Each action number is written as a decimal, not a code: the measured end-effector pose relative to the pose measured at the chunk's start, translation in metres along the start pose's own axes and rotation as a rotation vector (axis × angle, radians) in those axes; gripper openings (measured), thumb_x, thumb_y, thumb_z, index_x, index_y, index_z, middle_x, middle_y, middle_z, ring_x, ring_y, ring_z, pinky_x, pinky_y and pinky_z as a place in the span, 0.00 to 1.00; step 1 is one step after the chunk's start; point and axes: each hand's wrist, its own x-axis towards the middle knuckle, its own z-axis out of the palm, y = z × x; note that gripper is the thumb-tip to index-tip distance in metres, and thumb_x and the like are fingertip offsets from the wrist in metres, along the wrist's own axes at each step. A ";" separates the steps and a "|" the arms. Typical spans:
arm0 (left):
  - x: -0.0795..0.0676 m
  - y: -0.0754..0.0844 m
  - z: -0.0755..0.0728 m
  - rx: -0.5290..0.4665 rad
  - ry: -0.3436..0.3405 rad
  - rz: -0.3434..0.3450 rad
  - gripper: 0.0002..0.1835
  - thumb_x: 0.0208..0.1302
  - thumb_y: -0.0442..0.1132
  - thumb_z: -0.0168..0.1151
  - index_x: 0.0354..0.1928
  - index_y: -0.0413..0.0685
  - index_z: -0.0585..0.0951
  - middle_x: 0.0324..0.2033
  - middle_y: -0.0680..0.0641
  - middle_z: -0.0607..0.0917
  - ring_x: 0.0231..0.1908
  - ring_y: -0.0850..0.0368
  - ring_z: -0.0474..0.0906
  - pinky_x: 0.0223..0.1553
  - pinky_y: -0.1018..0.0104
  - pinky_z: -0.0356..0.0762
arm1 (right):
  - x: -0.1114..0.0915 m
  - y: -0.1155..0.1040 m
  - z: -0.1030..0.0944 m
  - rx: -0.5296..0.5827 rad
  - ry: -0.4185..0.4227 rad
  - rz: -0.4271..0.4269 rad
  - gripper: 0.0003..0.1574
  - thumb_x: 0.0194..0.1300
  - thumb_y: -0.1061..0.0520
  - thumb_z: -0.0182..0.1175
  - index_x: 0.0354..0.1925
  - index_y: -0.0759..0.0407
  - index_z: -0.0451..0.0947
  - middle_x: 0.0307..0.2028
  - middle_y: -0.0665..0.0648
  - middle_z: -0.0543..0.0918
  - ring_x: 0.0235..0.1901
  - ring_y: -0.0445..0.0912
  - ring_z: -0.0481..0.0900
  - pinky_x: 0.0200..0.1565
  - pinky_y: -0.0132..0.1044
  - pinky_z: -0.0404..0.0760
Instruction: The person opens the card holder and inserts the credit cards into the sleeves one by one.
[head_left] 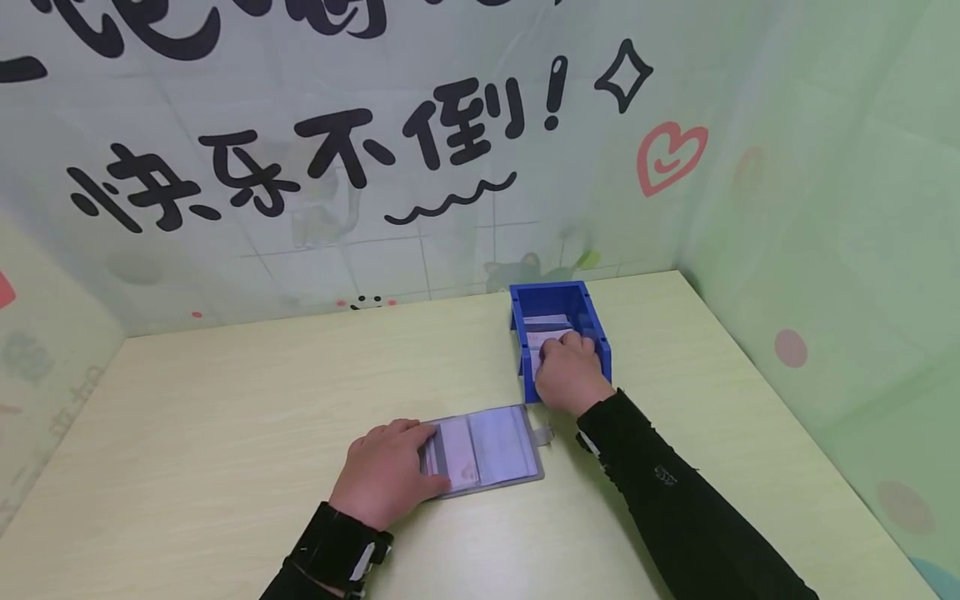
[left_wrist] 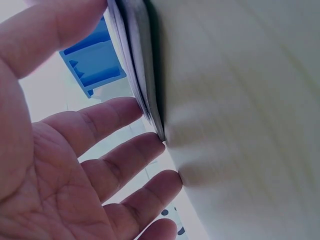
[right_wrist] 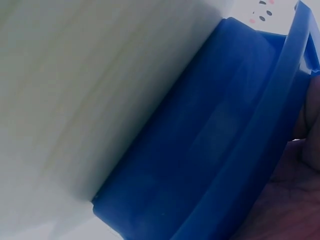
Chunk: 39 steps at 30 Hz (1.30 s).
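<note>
On the table lies an open card holder (head_left: 498,447) with clear sleeves, pale cards inside and a small clasp tab at its right edge. My left hand (head_left: 390,473) rests at its left end, thumb over the lower part and fingers by the upper corner. In the left wrist view those fingers are spread and fairly straight, with tips at the holder's edge (left_wrist: 142,60). My right hand (head_left: 572,372) reaches down into a blue plastic bin (head_left: 551,293) over pale cards (head_left: 546,337). Its fingertips are hidden inside, so I cannot tell whether they pinch a card.
The bin stands at the back right of the pale wooden table (head_left: 247,417), just beyond the holder. A printed cloth backdrop (head_left: 465,250) rises behind the table's back edge, and another cloth wall (head_left: 832,250) runs along the right side.
</note>
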 end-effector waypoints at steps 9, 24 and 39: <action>0.000 -0.001 0.001 -0.005 0.001 -0.002 0.37 0.44 0.60 0.69 0.57 0.51 0.77 0.53 0.45 0.77 0.51 0.45 0.69 0.50 0.43 0.66 | 0.003 0.000 0.002 0.022 0.018 0.012 0.19 0.66 0.54 0.45 0.48 0.65 0.71 0.54 0.70 0.62 0.52 0.62 0.53 0.56 0.57 0.61; 0.001 0.000 0.002 -0.008 -0.004 -0.007 0.37 0.44 0.60 0.69 0.57 0.51 0.77 0.53 0.45 0.77 0.50 0.46 0.69 0.50 0.43 0.66 | 0.001 0.001 0.003 0.072 0.053 0.045 0.18 0.65 0.53 0.48 0.48 0.65 0.67 0.53 0.69 0.62 0.51 0.61 0.54 0.57 0.58 0.60; 0.001 0.000 0.003 0.007 -0.007 -0.006 0.37 0.44 0.61 0.69 0.57 0.51 0.77 0.52 0.46 0.77 0.50 0.46 0.69 0.50 0.43 0.66 | 0.001 0.001 0.004 0.040 0.105 0.019 0.17 0.64 0.52 0.54 0.44 0.64 0.69 0.48 0.67 0.67 0.49 0.61 0.56 0.53 0.56 0.63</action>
